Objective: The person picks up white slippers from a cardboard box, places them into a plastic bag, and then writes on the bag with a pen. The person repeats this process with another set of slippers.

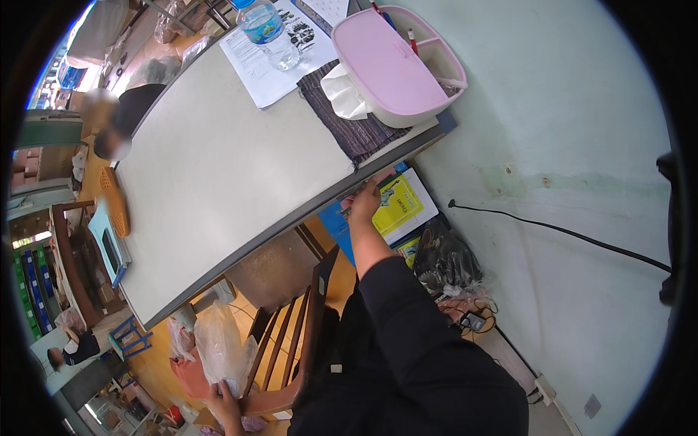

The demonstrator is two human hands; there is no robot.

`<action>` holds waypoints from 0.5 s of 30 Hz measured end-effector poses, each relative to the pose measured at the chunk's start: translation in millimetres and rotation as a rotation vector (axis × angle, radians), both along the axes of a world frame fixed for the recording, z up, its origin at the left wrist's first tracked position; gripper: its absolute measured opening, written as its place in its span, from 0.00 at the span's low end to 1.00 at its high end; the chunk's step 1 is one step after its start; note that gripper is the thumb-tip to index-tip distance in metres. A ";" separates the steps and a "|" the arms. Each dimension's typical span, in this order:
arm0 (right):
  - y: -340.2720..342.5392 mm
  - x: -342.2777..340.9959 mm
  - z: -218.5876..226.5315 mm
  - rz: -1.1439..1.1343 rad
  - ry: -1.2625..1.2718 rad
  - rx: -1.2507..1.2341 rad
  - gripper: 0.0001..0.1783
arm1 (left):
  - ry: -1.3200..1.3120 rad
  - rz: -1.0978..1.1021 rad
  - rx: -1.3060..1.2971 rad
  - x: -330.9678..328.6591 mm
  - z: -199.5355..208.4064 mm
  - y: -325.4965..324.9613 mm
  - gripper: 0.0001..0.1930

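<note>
My right hand [366, 203] reaches under the desk's edge, its fingers bent around something small and partly hidden. Beside that hand lie a blue folder [336, 231] and a white-and-yellow book [404, 205], with a pinkish item close to the fingertips. Low on the left, my left hand [225, 410] is closed beside the end of the wooden chair's curved rail [273, 400]. A small pale thing shows at its fingertips, too small to name. A clear plastic bag [218, 341] hangs just beyond it.
On the grey desk [218, 167] stand a water bottle [267, 33] on papers and a pink tissue box [385, 62] on a dark cloth. A black bag [445, 258] lies by the wall, with a black cable [545, 224] nearby. Other people sit at the far left.
</note>
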State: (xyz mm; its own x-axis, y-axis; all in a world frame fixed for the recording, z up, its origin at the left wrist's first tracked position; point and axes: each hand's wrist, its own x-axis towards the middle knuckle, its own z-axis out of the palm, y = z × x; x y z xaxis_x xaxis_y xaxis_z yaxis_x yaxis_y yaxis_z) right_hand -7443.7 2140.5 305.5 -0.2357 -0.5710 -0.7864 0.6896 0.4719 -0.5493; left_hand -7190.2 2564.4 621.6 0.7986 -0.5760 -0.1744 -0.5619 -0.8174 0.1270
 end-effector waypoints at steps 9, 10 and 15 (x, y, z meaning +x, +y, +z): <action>36.0 -31.0 28.2 0.190 -0.044 -0.308 0.06 | 0.012 -0.056 -0.045 16.2 -13.2 17.6 0.15; 40.9 -35.8 27.9 0.210 -0.031 -0.286 0.06 | 0.023 0.002 0.039 18.5 -13.7 20.7 0.14; 87.3 -69.2 35.7 0.220 0.082 -0.191 0.09 | -0.013 0.028 0.050 22.2 -17.0 28.3 0.14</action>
State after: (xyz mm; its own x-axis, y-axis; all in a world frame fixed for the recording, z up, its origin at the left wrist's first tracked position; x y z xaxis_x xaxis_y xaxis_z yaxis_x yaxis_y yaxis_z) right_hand -7512.8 2227.8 341.2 -0.1486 -0.7512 -0.6431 0.5319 0.4875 -0.6924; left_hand -7167.9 2592.7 604.6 0.8167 -0.5442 -0.1922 -0.5399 -0.8381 0.0788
